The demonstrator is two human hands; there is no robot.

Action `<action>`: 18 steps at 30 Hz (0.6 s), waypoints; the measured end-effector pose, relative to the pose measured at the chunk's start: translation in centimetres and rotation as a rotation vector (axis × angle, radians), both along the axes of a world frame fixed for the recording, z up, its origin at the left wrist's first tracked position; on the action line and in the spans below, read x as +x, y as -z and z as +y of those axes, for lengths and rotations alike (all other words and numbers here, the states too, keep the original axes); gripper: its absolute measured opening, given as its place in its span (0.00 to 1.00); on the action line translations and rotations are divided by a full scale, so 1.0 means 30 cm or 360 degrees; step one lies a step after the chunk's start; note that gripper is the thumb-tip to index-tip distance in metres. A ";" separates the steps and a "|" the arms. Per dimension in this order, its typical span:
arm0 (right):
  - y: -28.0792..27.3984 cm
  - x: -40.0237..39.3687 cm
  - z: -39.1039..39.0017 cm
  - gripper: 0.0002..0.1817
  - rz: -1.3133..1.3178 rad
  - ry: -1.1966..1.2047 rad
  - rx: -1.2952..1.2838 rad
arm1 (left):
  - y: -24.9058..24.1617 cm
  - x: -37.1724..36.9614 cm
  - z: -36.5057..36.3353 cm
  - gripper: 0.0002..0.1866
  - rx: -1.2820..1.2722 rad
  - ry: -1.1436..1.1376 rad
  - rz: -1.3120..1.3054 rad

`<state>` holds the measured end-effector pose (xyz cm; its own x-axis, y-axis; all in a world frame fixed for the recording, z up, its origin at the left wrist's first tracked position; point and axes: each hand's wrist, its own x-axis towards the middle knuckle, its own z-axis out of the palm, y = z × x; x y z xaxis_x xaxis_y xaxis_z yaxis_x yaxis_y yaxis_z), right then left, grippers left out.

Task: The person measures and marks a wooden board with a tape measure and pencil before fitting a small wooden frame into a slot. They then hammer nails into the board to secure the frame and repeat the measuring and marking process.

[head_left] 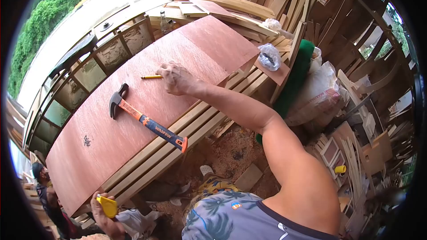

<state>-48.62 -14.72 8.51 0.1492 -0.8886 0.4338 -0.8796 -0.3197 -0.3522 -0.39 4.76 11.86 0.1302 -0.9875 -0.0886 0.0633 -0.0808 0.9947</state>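
A reddish plywood sheet (147, 120) lies across wooden beams in front of me. Over its middle, my right hand (175, 78) has its fingers curled round a yellow pencil (151, 77) whose dark tip points left. At the near left corner of the sheet, my left hand (103, 220) grips a yellow tape measure (107, 206); I see no blade drawn out. Between the hands lies a claw hammer (149, 119) with an orange and dark blue handle, its head on the plywood. A small pile of nails (86, 141) rests on the sheet's left part.
Long beams (169, 144) run under the sheet's near edge. A clear plastic bag (269, 57) with dark contents sits at the right end. Glass bottles (164, 21) stand behind the sheet. A co-worker (50, 200) is at lower left. Sawdust and wood scraps cover the floor.
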 end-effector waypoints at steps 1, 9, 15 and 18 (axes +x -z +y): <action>0.003 -0.019 0.006 0.18 -0.0007 -0.0014 -0.0017 | 0.000 0.078 -0.062 0.21 -0.0104 0.0006 -0.0059; 0.004 -0.149 0.039 0.20 -0.0145 -0.0112 0.0061 | 0.112 0.463 -0.473 0.20 -0.0301 -0.0556 -0.2117; -0.068 -0.191 0.049 0.19 -0.0177 -0.0081 0.0146 | 0.183 0.515 -0.565 0.24 -0.0220 -0.0633 -0.2379; -0.082 -0.293 -0.018 0.19 -0.0121 0.0045 -0.0061 | 0.172 0.484 -0.547 0.26 -0.0176 -0.0604 -0.2417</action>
<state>-57.42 -15.27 10.95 0.0898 -0.8745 0.4765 -0.8597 -0.3097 -0.4062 14.14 -11.64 6.70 0.2597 -0.8702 0.4187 -0.9651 -0.2185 0.1445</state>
